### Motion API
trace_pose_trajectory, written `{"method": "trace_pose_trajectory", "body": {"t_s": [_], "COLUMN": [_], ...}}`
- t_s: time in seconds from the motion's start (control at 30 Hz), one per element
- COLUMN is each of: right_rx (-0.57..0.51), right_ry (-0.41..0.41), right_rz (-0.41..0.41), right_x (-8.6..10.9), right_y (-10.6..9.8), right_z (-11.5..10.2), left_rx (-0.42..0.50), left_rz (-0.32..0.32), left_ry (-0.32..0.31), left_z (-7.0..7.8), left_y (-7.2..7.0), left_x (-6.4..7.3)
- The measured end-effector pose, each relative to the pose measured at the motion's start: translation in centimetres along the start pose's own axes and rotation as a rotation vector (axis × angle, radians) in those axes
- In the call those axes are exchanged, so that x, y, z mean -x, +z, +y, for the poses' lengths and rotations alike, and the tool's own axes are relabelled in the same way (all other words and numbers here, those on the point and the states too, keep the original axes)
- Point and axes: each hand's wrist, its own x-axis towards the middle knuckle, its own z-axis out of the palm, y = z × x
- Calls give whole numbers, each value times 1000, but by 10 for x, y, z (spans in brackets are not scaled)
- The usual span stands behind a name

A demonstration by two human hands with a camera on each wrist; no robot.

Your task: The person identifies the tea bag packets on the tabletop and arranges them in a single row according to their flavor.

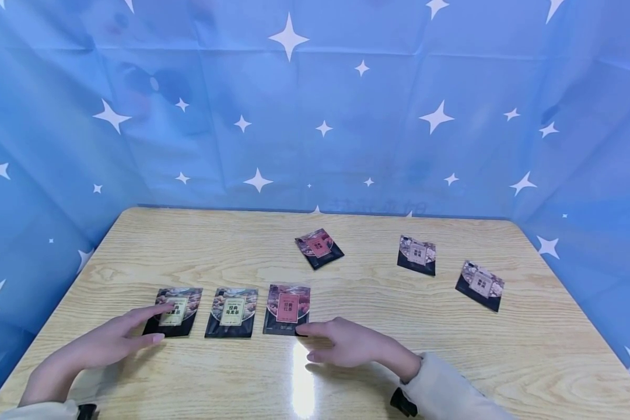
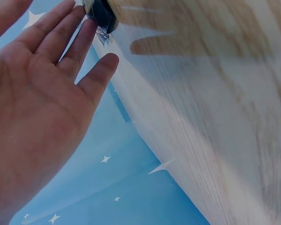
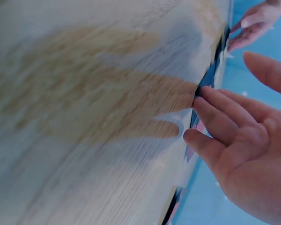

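1. On my remote feed, the fingers of a person's left hand reach out nearly straight and slightly apart; the left wrist view shows them curled round nothing.
2. Those fingertips lie over the left-hand oolong tea sachet, flat at the near left of the table; I cannot tell how firmly they press.
3. The right hand extends its fingers, loosely bent and clamped on nothing, with the thumb apart. Its fingertips meet the near right corner of the black tea sachet, which lies flat at the near centre, its red label facing up.
4. Between the two hands, the second oolong tea sachet lies flat, completing a near row of three set side by side with gaps between them.
5. Pale sleeves and black wrist straps frame the wrists at the near edge of my head view.
6. Farther out, a tilted red-label sachet rests at the far centre. Two lilac-label sachets sit well apart from the row at the right, one farther than the other, their print too small for me to read.
7. The wood-grain table mirrors the fingers in both wrist views; beyond its far edge hangs a blue, star-printed backdrop.
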Motion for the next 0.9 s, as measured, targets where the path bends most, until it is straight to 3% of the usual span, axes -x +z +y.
{"method": "trace_pose_trajectory", "body": {"t_s": [0.57, 0.9], "right_rx": [-14, -46], "right_ry": [6, -52], "right_rz": [-40, 19], "right_x": [0, 3], "right_y": [-1, -8], "right_z": [-4, -5], "left_rx": [5, -7], "left_rz": [-3, 10], "left_ry": [-15, 24], "left_z": [1, -1], "left_y": [0, 0], "left_x": [0, 0]}}
